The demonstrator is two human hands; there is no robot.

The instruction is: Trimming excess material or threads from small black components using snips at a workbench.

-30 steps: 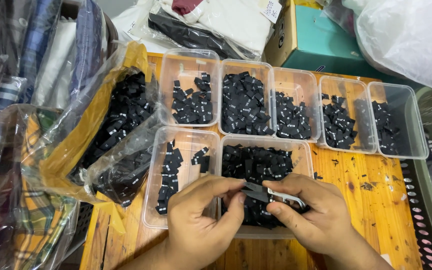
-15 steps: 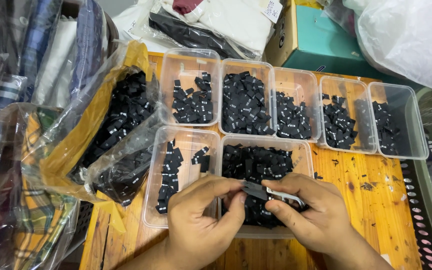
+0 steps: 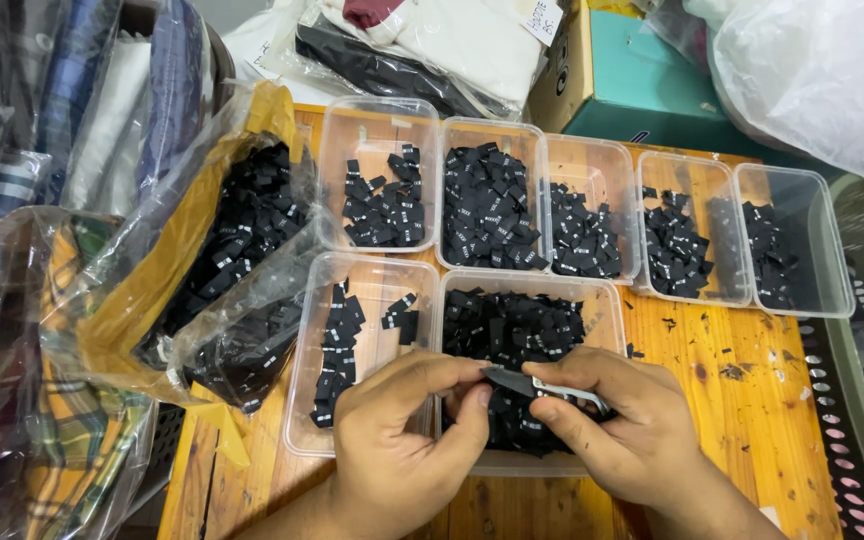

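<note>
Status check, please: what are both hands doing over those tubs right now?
Left hand pinching small black fabric label. Right hand gripping slim metal snips at that label. Both over clear plastic tub; nothing in the way.

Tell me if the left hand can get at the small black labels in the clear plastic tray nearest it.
Probably yes: the clear plastic tray is open-topped, the small black labels lie uncovered beside the left hand, though its fingers now pinch a label against the right hand's metal snips.
</note>
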